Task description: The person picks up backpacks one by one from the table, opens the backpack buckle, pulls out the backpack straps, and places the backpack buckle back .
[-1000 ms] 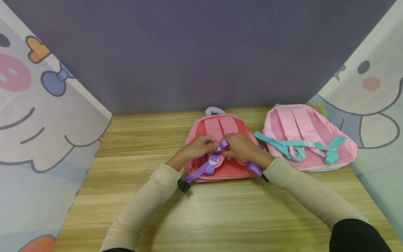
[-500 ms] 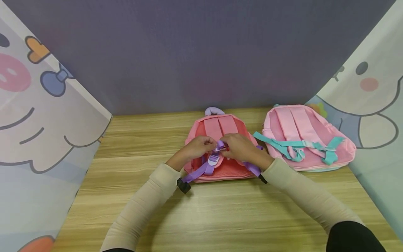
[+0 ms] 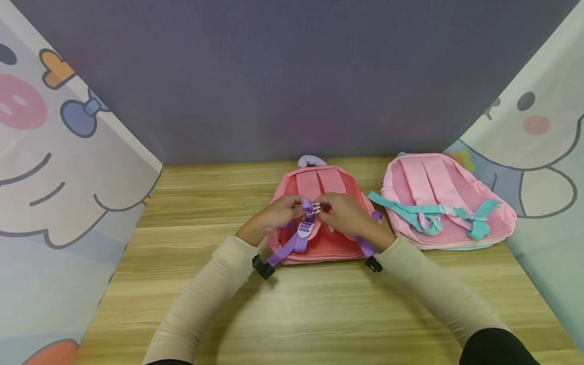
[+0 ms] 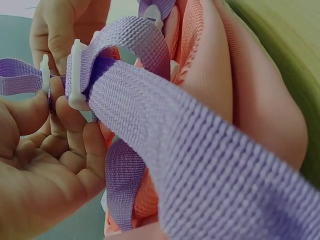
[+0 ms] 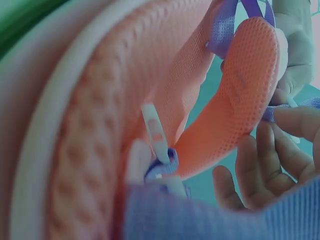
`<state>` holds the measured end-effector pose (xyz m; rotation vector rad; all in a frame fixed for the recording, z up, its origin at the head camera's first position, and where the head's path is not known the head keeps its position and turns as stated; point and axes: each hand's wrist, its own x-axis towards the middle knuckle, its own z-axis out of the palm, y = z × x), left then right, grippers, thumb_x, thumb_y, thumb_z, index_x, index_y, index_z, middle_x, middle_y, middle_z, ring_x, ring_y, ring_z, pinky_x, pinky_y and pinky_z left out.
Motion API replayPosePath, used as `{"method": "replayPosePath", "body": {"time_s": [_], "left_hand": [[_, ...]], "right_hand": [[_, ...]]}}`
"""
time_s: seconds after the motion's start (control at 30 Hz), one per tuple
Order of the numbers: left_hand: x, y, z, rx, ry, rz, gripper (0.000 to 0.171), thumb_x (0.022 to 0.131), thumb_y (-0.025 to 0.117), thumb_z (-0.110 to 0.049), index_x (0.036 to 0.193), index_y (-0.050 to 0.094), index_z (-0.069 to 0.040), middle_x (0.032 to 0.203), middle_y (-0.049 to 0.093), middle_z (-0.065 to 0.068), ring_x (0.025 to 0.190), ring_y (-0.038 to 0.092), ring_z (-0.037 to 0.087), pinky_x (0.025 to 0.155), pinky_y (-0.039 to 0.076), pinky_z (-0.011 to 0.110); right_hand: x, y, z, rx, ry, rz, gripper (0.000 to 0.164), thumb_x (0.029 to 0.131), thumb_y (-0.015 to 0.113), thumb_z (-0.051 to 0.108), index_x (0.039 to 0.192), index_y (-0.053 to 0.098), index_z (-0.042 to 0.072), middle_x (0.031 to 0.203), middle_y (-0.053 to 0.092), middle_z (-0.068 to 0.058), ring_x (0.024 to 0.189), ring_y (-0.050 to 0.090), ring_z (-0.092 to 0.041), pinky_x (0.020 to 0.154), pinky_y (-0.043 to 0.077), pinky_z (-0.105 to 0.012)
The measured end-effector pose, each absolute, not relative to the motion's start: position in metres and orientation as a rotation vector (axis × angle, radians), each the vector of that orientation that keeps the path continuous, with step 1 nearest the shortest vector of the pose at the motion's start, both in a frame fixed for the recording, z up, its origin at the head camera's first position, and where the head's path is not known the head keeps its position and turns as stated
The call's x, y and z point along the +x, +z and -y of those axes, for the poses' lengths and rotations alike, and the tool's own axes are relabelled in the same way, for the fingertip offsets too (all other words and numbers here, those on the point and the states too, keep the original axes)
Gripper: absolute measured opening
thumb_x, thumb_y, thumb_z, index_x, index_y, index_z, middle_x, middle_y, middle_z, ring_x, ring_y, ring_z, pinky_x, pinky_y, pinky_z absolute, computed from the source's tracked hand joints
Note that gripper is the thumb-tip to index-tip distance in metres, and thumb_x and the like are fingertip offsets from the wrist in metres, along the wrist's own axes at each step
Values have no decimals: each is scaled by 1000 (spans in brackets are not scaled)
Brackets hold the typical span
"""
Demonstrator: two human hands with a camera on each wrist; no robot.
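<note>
A coral backpack (image 3: 337, 248) lies back side up, its shoulder straps showing. Above it my left hand (image 3: 280, 214) pinches a looped purple strap (image 3: 307, 206), which the left wrist view shows passing through white plastic. My right hand (image 3: 347, 213) has its thumb and fingertips at a white pronged buckle (image 3: 316, 208) on that strap. Lower on the webbing sits a white slider (image 3: 304, 229). In the right wrist view my right hand (image 5: 275, 155) has curled fingers beside the orange mesh padding (image 5: 240, 100); its fingertips are partly hidden. Black buckles (image 3: 263, 267) hang at both lower strap ends.
Right of the coral backpack lies a pink backpack (image 3: 493, 223) with teal straps (image 3: 410, 207) trailing toward it. Both rest on a wood-grain table (image 3: 292, 314). A dark grey wall (image 3: 292, 76) stands behind, with cartoon-printed panels (image 3: 82, 192) on the sides.
My left hand has shifted slightly left with the purple loop, and the white buckle's prongs now show between the hands. The right-hand black buckle shows more fully. The backpacks have stayed put.
</note>
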<state>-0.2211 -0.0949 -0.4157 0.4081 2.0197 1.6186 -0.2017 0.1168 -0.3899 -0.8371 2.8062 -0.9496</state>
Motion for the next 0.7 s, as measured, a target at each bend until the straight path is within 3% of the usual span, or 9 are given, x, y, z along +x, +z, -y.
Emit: {"method": "replayPosePath", "body": {"time_s": [0.27,0.43,0.57,0.7], "left_hand": [[-222,-418,98,373,1681,-1944,12,102,45,5,106,57,5,86,59,-1,80,56,10,74,50,21],[-222,-420,98,353,1695,-1930,12,104,44,4,106,56,3,85,57,-1,80,55,11,73,49,21],[-222,-420,98,328,1698,-1918,13,104,43,3,109,55,5,89,58,0,80,55,10,73,49,21],[-222,-420,98,306,1688,-1929,16,105,43,2,113,55,7,92,59,0,80,55,10,72,49,21]], "right_hand": [[-202,-397,-113,-680,-1134,-2740,18,94,68,16,111,74,11,95,68,-4,81,59,-14,77,50,-31],[-206,-403,-113,-621,-1238,-2641,13,96,67,18,108,71,15,93,68,-4,59,58,-15,65,50,-28],[-210,-407,-115,-584,-1271,-2551,13,97,65,18,109,69,17,93,67,-5,48,58,-28,52,48,-28],[-213,-407,-116,-621,-1236,-2573,14,97,64,16,110,69,17,97,68,-5,58,61,-25,64,50,-29]]}}
